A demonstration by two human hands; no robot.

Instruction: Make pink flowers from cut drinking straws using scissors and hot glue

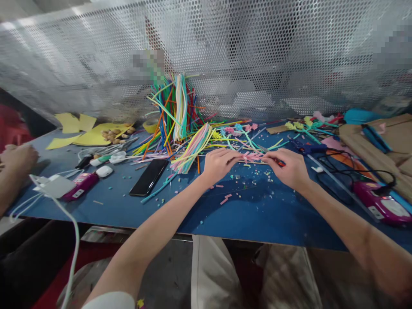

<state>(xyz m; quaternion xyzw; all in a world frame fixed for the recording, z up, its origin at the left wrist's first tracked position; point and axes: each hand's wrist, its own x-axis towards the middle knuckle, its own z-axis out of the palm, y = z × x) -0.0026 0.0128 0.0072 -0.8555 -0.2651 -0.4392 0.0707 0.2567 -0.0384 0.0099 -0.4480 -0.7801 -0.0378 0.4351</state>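
My left hand is closed on the left end of a fuzzy pink piece, pinching it between thumb and fingers above the blue table. At the other end of the piece, my right hand is closed too, with a small red and dark tool, perhaps scissors, in its fingers. Small pink cuttings and pale specks lie on the table below both hands. A bundle of pastel fuzzy stems is left of my left hand.
Upright coloured stems stand before a perforated metal screen. A black phone, purple power strips with cables, a glue gun and brown cardboard surround the work area. Another person's hand is far left.
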